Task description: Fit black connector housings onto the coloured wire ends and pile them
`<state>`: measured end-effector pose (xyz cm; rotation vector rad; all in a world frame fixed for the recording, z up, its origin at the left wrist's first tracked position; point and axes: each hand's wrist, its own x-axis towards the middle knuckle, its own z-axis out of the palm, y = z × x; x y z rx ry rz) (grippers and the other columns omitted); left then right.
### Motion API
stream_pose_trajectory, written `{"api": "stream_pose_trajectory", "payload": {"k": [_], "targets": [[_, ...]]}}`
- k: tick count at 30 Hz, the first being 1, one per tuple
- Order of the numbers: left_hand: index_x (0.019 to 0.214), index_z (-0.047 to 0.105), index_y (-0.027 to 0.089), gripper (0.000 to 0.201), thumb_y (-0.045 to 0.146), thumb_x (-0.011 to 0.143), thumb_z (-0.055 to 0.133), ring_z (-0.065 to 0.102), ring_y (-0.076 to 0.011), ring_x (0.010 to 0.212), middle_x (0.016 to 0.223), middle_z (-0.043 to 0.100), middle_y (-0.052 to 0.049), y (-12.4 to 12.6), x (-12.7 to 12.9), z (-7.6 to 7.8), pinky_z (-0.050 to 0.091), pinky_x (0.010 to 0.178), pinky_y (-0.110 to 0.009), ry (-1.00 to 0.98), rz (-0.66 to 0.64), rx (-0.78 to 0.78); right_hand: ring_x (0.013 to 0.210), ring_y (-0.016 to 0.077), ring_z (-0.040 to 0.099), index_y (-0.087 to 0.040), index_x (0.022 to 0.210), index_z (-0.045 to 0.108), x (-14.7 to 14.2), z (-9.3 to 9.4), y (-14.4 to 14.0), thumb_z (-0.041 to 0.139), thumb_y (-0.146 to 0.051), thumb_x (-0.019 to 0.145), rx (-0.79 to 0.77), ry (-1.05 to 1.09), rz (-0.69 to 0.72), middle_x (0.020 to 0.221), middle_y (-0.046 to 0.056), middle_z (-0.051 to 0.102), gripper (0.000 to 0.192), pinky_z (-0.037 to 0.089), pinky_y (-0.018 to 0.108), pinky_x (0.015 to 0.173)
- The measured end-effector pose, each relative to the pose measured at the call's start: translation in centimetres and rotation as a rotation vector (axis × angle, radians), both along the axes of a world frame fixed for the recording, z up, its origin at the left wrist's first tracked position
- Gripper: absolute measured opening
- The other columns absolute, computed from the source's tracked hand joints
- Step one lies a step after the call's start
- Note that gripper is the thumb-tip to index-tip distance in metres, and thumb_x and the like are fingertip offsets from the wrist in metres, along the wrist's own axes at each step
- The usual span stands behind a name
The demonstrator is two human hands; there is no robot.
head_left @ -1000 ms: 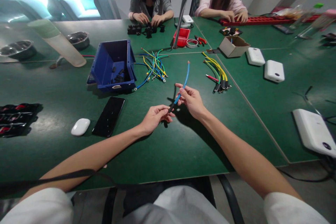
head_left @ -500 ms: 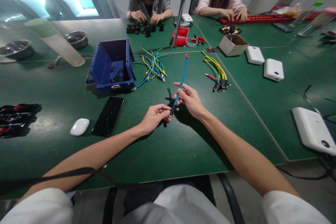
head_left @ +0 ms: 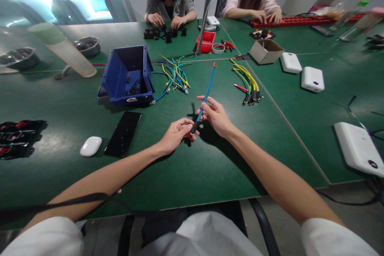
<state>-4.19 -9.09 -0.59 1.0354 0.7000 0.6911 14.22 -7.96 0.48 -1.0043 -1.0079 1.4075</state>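
A short blue wire [head_left: 210,82] slants up and away from me above the green table, its far end showing bare copper. A black sleeve [head_left: 195,127] covers its near end, where a small metal tip pokes out. My right hand [head_left: 219,118] pinches the wire about midway between thumb and fingers. At the sleeve, my left hand [head_left: 175,135] has its thumb and curled fingers closed on that end. Farther off to the left lies a loose pile of coloured wires [head_left: 177,74]. A bundle of yellow and green wires with black sleeves [head_left: 250,84] lies to the right.
A blue bin [head_left: 129,74] holds small black sleeves. Nearer me are a black phone [head_left: 123,134] and a white case [head_left: 91,146]. A metal pole [head_left: 205,16], red tray [head_left: 206,42] and cardboard box [head_left: 265,53] stand farther back. Two people work across the table.
The wire's sleeved end has shifted slightly left and toward me, and its metal tip shows past my left thumb. Both hands keep nearly the same places.
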Motion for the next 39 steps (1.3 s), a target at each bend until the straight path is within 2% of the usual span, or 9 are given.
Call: {"api": "stream_pose_trajectory", "payload": {"k": [6,14,21,26,39], "targets": [[0.101,0.056,0.012,0.039,0.042,0.080,0.071,0.065,-0.0124,0.060,0.078,0.073,-0.007,-0.1,-0.1,0.3,0.050,0.062,-0.024,0.046,-0.006,0.026,0.056,0.0082,0.056,-0.022,0.117,0.058,-0.2,0.3,-0.1,0.068,-0.050,0.080,0.011,-0.031,-0.004,0.073,-0.002,0.065,0.047,0.049,0.022,0.055],[0.096,0.056,0.013,0.040,0.042,0.076,0.075,0.064,-0.0120,0.057,0.073,0.072,-0.004,-0.5,-0.2,0.6,0.051,0.060,-0.024,0.128,0.058,0.098,0.055,0.0085,0.057,-0.022,0.120,0.056,-0.7,0.1,-0.3,0.066,-0.052,0.080,0.058,-0.100,-0.020,0.071,-0.003,0.063,0.051,0.050,0.022,0.054],[0.096,0.055,0.013,0.037,0.040,0.077,0.074,0.065,-0.0129,0.056,0.067,0.071,-0.004,-0.8,-0.2,0.4,0.051,0.058,-0.024,0.152,0.039,0.098,0.049,0.0086,0.056,-0.021,0.108,0.055,-0.4,0.2,-0.4,0.061,-0.049,0.085,0.154,-0.216,-0.019,0.065,-0.005,0.062,0.036,0.046,0.021,0.051],[0.095,0.056,0.013,0.037,0.040,0.076,0.074,0.065,-0.0130,0.055,0.069,0.071,-0.004,-0.8,-0.2,0.5,0.051,0.057,-0.024,0.163,0.040,0.097,0.049,0.0091,0.055,-0.022,0.103,0.054,-0.1,0.1,-0.4,0.062,-0.049,0.084,0.171,-0.243,-0.015,0.064,-0.005,0.061,0.034,0.044,0.022,0.051],[0.100,0.057,0.014,0.033,0.038,0.081,0.070,0.067,-0.0137,0.061,0.075,0.072,-0.006,-1.2,-0.4,-0.2,0.054,0.063,-0.026,0.178,0.015,0.157,0.052,0.0103,0.056,-0.020,0.106,0.058,-0.4,1.2,-0.9,0.063,-0.044,0.083,0.164,-0.229,-0.006,0.066,-0.002,0.063,0.034,0.047,0.024,0.055]]}}
